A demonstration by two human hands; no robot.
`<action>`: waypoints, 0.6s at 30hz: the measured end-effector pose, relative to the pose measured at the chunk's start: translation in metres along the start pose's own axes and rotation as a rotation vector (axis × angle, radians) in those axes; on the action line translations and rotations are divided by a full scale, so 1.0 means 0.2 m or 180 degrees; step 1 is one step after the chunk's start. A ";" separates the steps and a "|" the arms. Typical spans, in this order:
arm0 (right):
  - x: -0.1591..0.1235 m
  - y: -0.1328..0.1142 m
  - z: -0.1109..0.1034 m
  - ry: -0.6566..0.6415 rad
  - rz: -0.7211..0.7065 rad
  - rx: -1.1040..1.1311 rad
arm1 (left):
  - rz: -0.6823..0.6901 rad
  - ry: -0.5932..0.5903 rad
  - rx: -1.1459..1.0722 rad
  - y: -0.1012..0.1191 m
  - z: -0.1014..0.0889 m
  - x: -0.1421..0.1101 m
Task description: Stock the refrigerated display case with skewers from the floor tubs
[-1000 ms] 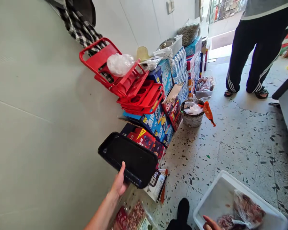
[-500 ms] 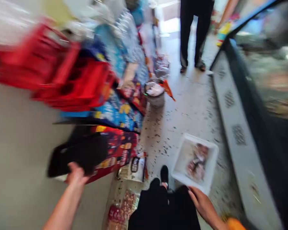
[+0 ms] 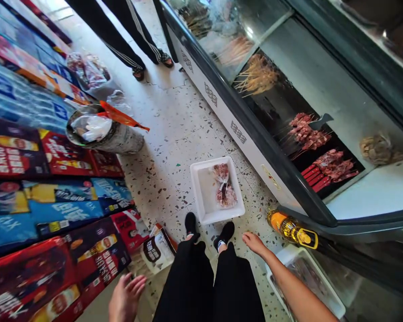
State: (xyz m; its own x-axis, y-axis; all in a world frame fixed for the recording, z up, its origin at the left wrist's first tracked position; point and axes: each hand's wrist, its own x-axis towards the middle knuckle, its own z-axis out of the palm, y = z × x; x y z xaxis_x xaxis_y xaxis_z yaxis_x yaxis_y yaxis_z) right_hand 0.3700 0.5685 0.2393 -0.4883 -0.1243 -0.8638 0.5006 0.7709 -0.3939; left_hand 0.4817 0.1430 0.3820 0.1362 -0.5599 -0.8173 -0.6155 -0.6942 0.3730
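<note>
My left hand (image 3: 126,296) hangs at the lower left near the stacked drink cartons (image 3: 90,255). Its fingers are half bent and apart, slightly blurred, with nothing in them. My right hand (image 3: 253,243) is held out to the right of my knees, its fingers curled together and no object showing in it. Beyond my shoes, a white plastic tub (image 3: 204,210) rests on the floor. A clear bag of raw meat (image 3: 225,188), gathered at the middle, lies inside it. Neither hand touches the tub.
Along the right runs a glass-fronted display case (image 3: 248,138) with meat skewers (image 3: 309,129). An oil bottle (image 3: 290,228) and another white tub (image 3: 309,268) are by its base. A bin (image 3: 121,138) stands left, near a white package (image 3: 157,250). Another person's legs (image 3: 127,36) are ahead.
My left hand has come away from the black object, which is out of view. My right hand has moved off my trousers. The view has swung right, bringing in the display case's contents.
</note>
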 end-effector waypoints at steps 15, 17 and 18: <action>1.88 -0.15 0.46 0.0909 0.1202 0.0570 | -0.0013 -0.2562 0.1299 -0.40 1.06 0.51; 2.03 -0.17 0.52 0.1117 0.1436 0.0583 | -0.0036 -0.2437 0.1347 -0.33 1.06 0.59; 2.08 -0.19 0.55 0.1195 0.1559 0.0592 | -0.0046 -0.2336 0.1302 -0.29 1.07 0.62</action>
State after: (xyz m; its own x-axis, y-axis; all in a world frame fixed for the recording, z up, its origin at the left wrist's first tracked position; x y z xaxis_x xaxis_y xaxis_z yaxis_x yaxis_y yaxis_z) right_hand 0.2260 0.4191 -0.1403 -0.3718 0.4676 -0.8020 0.8280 0.5576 -0.0588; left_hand 0.3688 0.2109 0.1649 -0.3064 -0.0177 -0.9517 -0.8698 -0.4011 0.2875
